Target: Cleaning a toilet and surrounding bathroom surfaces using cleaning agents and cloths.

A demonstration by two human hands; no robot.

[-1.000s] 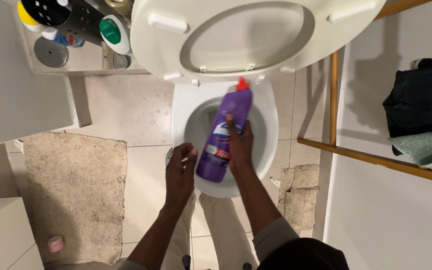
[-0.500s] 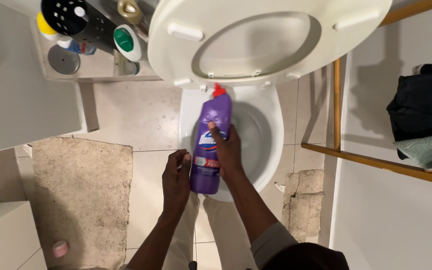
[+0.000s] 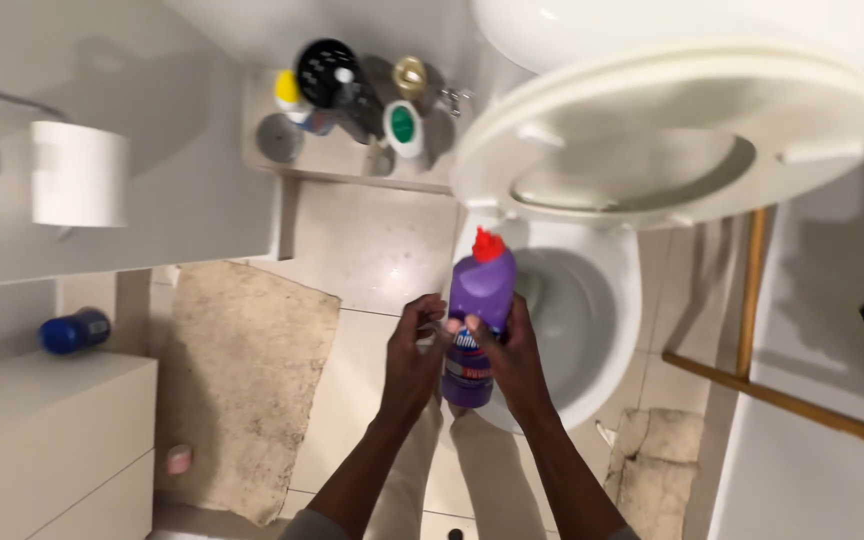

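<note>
A purple cleaner bottle with a red cap is held upright over the left rim of the white toilet bowl. My right hand wraps its right side. My left hand is pressed against its left side, fingers curled onto the label. The toilet seat and lid stand raised above the bowl.
A beige floor mat lies left of the toilet, a smaller mat piece to its right. Several bottles and a black perforated holder stand on a ledge. A toilet paper roll hangs at the left. A wooden rack stands right.
The view swung right and pulled back. The bottle came upright and moved left off the bowl's middle. My left hand closed in from apart to touch the bottle.
</note>
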